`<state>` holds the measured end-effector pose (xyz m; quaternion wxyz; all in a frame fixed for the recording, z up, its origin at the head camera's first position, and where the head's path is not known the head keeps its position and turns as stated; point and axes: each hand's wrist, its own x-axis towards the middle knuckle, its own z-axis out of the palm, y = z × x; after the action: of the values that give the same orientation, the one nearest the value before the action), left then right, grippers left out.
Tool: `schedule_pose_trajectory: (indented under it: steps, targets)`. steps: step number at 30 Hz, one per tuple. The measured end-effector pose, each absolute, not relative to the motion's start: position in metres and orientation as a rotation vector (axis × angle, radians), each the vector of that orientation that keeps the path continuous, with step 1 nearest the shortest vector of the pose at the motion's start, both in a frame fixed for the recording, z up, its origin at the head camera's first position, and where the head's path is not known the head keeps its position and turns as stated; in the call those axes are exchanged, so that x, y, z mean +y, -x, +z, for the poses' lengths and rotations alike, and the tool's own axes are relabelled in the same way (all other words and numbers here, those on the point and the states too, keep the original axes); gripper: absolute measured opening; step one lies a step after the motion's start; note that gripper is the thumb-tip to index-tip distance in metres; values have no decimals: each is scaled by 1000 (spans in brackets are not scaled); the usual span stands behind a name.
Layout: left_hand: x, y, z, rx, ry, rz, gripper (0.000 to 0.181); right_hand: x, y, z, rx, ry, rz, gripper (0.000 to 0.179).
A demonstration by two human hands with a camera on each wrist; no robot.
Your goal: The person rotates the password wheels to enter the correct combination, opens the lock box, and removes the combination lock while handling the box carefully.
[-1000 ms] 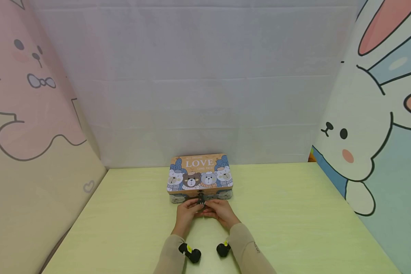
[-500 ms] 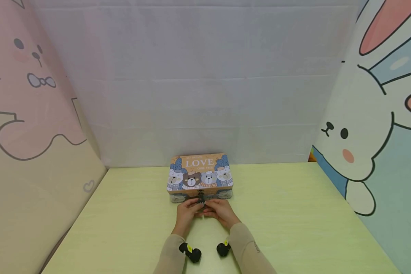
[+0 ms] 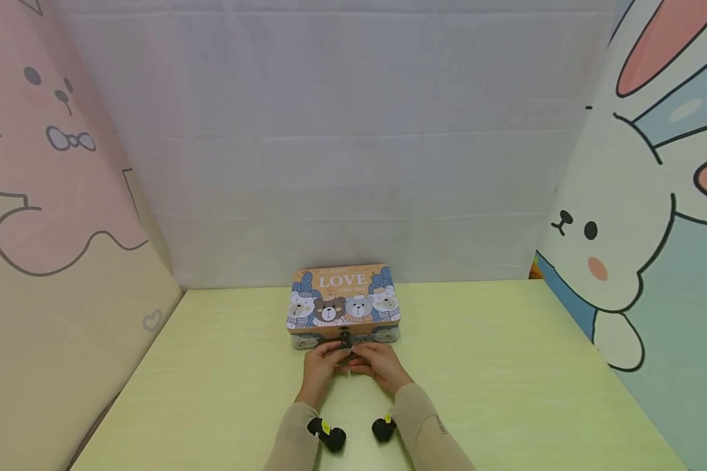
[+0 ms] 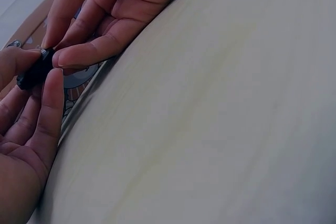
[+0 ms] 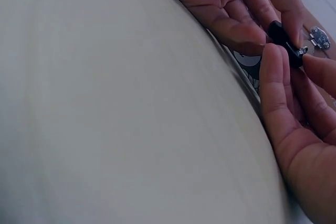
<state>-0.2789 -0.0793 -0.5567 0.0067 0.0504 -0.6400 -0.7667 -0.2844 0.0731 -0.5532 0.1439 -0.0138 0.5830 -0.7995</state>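
Observation:
A small black padlock [image 5: 287, 44] with a silver metal part is pinched between both hands. My left hand [image 3: 318, 371] grips one end with thumb and fingers; in the left wrist view its fingers [image 4: 48, 108] curl up under the black body. From the other side my right hand [image 3: 385, 366] pinches the padlock, thumb and fingertips close to the left ones. Directly behind the hands lies a closed tin box [image 3: 344, 296], printed with bears and the word LOVE. Its silver clasp [image 5: 319, 38] shows just beyond the fingers; the lower front of the tin is partly hidden.
The pale yellow-green table [image 3: 495, 366] spreads out on both sides. A white cloth backdrop [image 3: 353, 144] hangs close behind the tin. Printed panels flank the table, a bear [image 3: 65, 98] left and a rabbit [image 3: 613, 248] right. A black device [image 3: 328, 436] sits at the left wrist.
Hardly anything differs: the tin stays put, and both hands keep their hold on the padlock, with only slight finger movement.

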Motion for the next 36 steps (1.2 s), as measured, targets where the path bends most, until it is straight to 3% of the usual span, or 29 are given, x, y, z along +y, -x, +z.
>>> schedule_pose_trajectory:
  steps: [21, 29, 36]
  targets:
    - [-83, 275, -553, -1982, -155, -2462, 35, 74, 283, -549, 1670, 59, -2282, 29]
    - [-82, 258, -524, -2004, -114, -2440, 34, 73, 282, -551, 1687, 43, -2294, 30]
    - [-81, 267, -535, -1998, -160, -2437, 32, 73, 284, -552, 1698, 30, -2291, 31]
